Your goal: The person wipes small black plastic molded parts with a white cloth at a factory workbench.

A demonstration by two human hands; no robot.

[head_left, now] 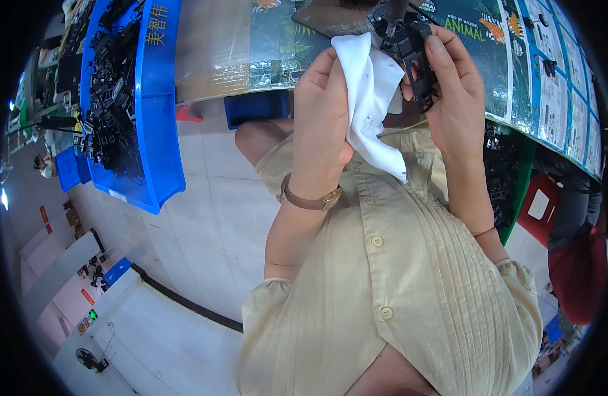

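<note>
A white cloth [371,86] with small dark specks hangs from my left hand [322,105], whose fingers are closed on it. My right hand [457,86] grips a black plastic frame-like part [416,59], thumb on its near side. The cloth's edge lies right beside the part, close to my right fingertips. Behind the part stands a dark upright rod [395,14], and I cannot tell whether it touches the part. A brown-strapped watch [310,200] is on my left wrist.
A blue bin [164,138] heaped with black plastic parts [112,105] stands at the left. The table [211,59] has a printed covering. Below its edge sits another blue bin [254,109]. At right are a green container [520,191], a red stool [536,208] and another person's sleeve [578,277].
</note>
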